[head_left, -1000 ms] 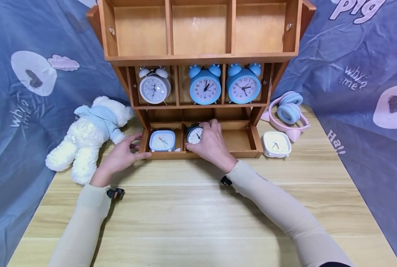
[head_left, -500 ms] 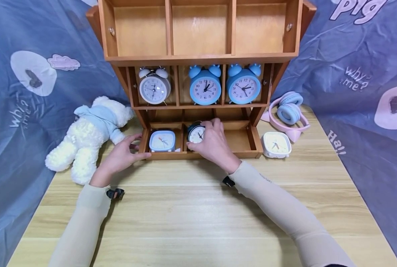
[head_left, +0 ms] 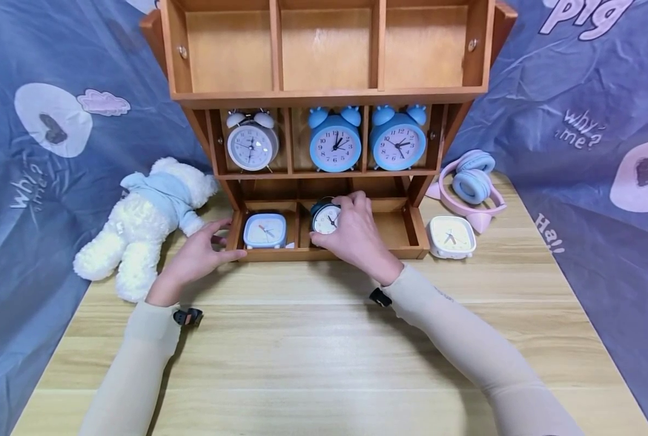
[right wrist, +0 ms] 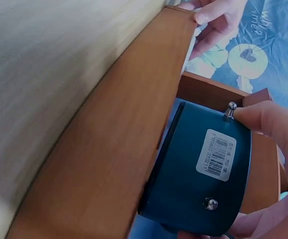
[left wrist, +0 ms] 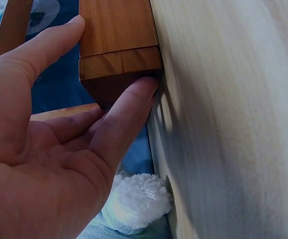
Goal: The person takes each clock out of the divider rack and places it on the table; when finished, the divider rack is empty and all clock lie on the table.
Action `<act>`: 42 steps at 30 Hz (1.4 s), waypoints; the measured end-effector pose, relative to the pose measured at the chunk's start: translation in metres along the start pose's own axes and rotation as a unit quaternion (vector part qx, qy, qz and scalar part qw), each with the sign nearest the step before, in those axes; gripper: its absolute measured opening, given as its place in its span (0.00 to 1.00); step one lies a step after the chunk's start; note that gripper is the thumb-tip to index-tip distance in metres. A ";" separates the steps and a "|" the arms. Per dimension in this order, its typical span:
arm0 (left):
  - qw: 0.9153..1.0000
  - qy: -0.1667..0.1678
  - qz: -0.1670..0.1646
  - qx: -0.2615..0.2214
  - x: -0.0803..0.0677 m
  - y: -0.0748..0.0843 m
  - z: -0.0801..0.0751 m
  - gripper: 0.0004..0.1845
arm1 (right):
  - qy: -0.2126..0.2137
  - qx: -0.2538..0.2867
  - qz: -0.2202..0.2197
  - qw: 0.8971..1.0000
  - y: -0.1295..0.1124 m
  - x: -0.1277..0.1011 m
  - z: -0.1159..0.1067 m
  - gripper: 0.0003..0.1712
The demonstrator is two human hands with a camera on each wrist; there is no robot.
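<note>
A dark teal alarm clock point(head_left: 326, 218) with a white dial is held by my right hand point(head_left: 357, 233) over the middle compartment of the wooden shelf's bottom row. In the right wrist view, its curved side point(right wrist: 194, 164) shows a barcode label and small metal feet; my fingertips point(right wrist: 256, 117) touch its edge. My left hand point(head_left: 198, 254) grips the left front corner of the wooden shelf point(head_left: 324, 254), thumb and fingers on either side of the corner point(left wrist: 121, 62). A light blue square clock point(head_left: 265, 230) stands in the bottom left compartment.
In the middle row stand a white twin-bell clock point(head_left: 252, 145) and two blue twin-bell clocks point(head_left: 335, 145). A white square clock point(head_left: 451, 237) sits right of the shelf, near pink-and-blue headphones point(head_left: 472, 184). A white teddy bear point(head_left: 138, 221) lies at left.
My right hand has shifted slightly right, carrying the teal alarm clock away from the left divider. The left hand stays at the shelf corner.
</note>
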State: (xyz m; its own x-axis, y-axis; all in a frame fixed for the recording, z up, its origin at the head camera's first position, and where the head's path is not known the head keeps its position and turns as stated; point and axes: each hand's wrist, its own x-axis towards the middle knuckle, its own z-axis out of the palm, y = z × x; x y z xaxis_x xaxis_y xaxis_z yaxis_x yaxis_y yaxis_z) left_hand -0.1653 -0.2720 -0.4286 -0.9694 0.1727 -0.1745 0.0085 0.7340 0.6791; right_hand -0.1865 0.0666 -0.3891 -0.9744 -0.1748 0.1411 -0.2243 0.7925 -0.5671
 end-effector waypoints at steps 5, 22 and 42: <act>1.000 -0.003 -0.001 -0.001 0.000 -0.003 0.000 0.55 | -0.008 -0.002 0.001 1.000 0.002 -0.001 -0.007 0.50; 1.000 -0.001 0.000 0.000 0.001 -0.004 0.000 0.56 | -0.018 0.014 0.013 1.000 0.019 -0.010 -0.025 0.48; 1.000 -0.002 -0.001 -0.002 0.001 -0.006 -0.001 0.57 | -0.022 -0.007 0.031 0.999 0.035 -0.027 -0.046 0.48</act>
State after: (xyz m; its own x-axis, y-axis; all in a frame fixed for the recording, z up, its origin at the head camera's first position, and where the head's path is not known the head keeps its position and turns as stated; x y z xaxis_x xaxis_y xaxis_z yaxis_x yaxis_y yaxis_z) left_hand -0.1666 -0.2767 -0.4320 -0.9683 0.1737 -0.1795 0.0052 0.7323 0.6809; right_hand -0.1677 0.1259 -0.3757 -0.9861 -0.1505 0.0706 -0.1639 0.8104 -0.5624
